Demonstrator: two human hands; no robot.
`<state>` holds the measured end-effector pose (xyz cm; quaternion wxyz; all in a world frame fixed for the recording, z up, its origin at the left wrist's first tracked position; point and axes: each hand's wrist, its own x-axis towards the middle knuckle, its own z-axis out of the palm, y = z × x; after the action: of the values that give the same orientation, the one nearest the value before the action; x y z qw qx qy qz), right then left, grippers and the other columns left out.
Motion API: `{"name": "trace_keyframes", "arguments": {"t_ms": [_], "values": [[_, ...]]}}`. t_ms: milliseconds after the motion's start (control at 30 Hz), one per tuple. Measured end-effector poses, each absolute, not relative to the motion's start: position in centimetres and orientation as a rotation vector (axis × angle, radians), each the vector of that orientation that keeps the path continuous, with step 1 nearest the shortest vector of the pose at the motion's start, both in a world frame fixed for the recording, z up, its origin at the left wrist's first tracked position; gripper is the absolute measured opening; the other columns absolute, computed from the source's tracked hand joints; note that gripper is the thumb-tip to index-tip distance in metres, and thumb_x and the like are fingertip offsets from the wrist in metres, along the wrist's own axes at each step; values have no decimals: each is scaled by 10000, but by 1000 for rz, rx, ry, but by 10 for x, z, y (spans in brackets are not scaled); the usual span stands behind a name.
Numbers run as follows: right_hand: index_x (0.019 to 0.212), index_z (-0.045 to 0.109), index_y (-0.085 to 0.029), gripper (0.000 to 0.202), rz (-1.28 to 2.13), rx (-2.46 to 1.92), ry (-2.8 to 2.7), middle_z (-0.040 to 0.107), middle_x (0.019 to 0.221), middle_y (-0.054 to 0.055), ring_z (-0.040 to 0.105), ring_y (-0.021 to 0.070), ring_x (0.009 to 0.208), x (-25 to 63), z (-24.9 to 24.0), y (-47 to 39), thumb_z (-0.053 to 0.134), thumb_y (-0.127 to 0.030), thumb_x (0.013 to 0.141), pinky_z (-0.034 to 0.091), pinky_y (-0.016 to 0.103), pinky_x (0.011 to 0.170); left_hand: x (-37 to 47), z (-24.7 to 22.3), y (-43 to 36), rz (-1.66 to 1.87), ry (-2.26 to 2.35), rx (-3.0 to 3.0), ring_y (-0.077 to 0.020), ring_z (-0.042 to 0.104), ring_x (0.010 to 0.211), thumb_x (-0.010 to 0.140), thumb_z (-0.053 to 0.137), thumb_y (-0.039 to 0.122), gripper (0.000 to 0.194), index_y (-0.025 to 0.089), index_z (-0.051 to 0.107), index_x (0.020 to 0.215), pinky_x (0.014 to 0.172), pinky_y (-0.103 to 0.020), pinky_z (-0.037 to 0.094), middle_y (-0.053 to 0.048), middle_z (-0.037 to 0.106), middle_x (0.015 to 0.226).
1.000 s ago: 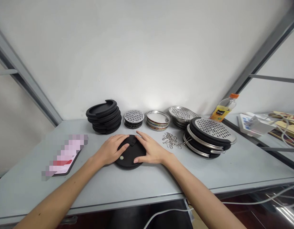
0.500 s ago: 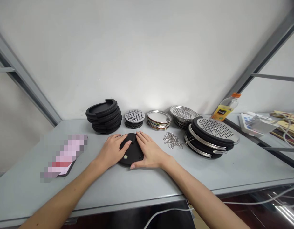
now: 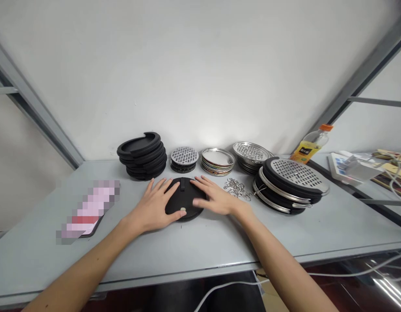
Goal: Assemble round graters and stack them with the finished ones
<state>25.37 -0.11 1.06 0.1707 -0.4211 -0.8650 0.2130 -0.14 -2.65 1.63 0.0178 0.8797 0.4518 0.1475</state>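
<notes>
A flat black disc (image 3: pixel 189 200) lies on the grey table between my two hands. It has a short raised tab at its far edge and a small pale round spot near its front edge. My left hand (image 3: pixel 156 203) rests along the left side with fingers spread, its thumb across the front by the spot. On the right side, my right hand (image 3: pixel 216 196) has its fingers stretched over the rim and its thumb above the surface. Close to that hand lies a tangle of small metal wire clips (image 3: pixel 237 189).
Along the wall stand stacked black round holders (image 3: pixel 143 158), small perforated discs (image 3: pixel 184 157), shiny round plates (image 3: pixel 217 157) and larger grater plates (image 3: pixel 250 152). Assembled black-and-metal graters (image 3: pixel 294 177) are piled right, near a bottle (image 3: pixel 309 147) and power strip (image 3: pixel 345 168). A blurred-out phone (image 3: pixel 92 225) lies left.
The black disc has turned a little counter-clockwise, bringing its tab straight to the far side and its pale spot to the front. My fingers have spread wider, and the right thumb has lifted inward.
</notes>
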Motion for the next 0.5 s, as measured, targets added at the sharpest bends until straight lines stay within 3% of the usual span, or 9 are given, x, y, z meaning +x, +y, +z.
{"name": "trace_keyframes", "arguments": {"t_ms": [100, 233, 333, 500], "values": [[1429, 399, -164, 646, 440, -1404, -2348, 399, 1481, 148, 305, 312, 1393, 248, 11, -3, 272, -579, 951, 223, 509, 1133, -4, 10, -26, 327, 1350, 2717, -349, 179, 1438, 868, 446, 662, 792, 216, 267, 1497, 1141, -562, 161, -121, 243, 1560], [1268, 547, -208, 578, 271, -1611, -2274, 557, 1318, 133, 391, 332, 1307, 241, 10, -6, 251, -590, 950, 211, 579, 1085, -6, 8, -25, 319, 1343, 2688, -344, 145, 1446, 871, 446, 663, 790, 233, 248, 1503, 1144, -553, 159, -111, 229, 1565], [1183, 586, -219, 591, 237, -1710, -2211, 589, 1252, 136, 420, 338, 1268, 236, 9, -8, 217, -614, 944, 202, 621, 1058, -6, 11, -25, 311, 1338, 2690, -348, 147, 1445, 871, 439, 668, 790, 231, 252, 1502, 1142, -563, 157, -114, 222, 1566], [1204, 566, -180, 614, 219, -1867, -2083, 594, 1230, 184, 448, 378, 1232, 235, 12, -9, 228, -617, 938, 254, 640, 1003, -7, 12, -25, 258, 1316, 2704, -343, 130, 1449, 882, 432, 656, 786, 227, 228, 1509, 1148, -567, 135, -116, 196, 1571]]}}
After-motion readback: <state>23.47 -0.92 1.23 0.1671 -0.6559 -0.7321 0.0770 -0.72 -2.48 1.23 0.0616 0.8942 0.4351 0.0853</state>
